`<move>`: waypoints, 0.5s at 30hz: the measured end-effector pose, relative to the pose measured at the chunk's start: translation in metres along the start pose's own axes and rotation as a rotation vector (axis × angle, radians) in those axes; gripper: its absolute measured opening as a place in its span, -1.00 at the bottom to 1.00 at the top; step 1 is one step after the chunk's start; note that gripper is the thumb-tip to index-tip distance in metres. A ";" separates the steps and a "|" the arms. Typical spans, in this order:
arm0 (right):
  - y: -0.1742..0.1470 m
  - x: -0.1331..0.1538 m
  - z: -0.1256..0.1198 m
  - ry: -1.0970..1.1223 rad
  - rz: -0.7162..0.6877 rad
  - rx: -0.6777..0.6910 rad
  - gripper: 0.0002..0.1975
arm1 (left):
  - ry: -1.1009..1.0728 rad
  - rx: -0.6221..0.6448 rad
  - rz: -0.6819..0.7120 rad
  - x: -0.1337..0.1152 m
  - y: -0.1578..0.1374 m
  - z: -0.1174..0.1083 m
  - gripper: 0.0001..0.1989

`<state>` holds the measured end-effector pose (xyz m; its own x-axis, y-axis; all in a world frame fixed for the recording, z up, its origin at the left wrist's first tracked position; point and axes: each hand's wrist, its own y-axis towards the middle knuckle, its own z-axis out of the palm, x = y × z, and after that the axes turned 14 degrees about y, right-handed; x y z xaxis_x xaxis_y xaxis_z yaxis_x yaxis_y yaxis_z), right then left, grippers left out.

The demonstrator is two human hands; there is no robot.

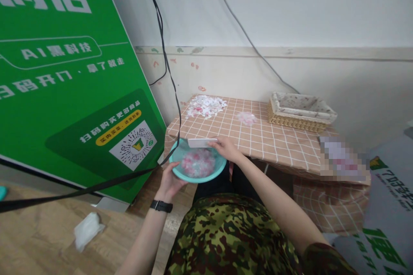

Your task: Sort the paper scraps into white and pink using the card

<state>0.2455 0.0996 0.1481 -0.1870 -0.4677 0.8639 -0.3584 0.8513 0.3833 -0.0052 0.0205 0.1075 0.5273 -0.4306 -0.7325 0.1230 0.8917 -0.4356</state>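
Note:
A turquoise plastic basin is held in front of my body, just off the table's front edge. Small pink and white pieces lie inside it, too blurred to name. My left hand grips the basin's near left rim, thumb over the edge and fingers underneath. Over the basin's far side, my right hand holds a flat white rectangular piece by its right end. On the table beyond are a heap of white and pink paper-like scraps and a smaller pale pink pile.
A cloth-lined wicker basket stands at the table's back right, with a blurred-out flat object near the right corner. Left is a tall green cabinet. A black strap hangs across the left side; a white plastic bag lies on the floor.

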 end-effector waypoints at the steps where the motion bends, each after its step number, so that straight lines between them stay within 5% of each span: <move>1: -0.001 0.002 -0.003 0.003 0.019 -0.003 -0.66 | -0.005 0.010 0.003 0.001 0.001 -0.001 -0.51; 4: -0.004 0.001 -0.027 -0.052 0.074 -0.207 -0.54 | -0.012 -0.010 0.008 0.006 0.003 -0.006 -0.55; 9: -0.030 -0.016 -0.107 -0.347 0.073 -0.733 -0.46 | 0.034 -0.068 -0.041 0.026 0.006 -0.007 -0.69; 15: -0.048 -0.033 -0.169 -0.795 0.358 -0.843 -0.49 | -0.013 -0.050 -0.113 0.069 0.000 0.025 -0.74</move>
<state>0.4236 0.1148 0.1563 -0.7690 0.0625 0.6361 0.4810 0.7120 0.5116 0.0526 -0.0056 0.0697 0.5234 -0.5256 -0.6706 0.1406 0.8296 -0.5404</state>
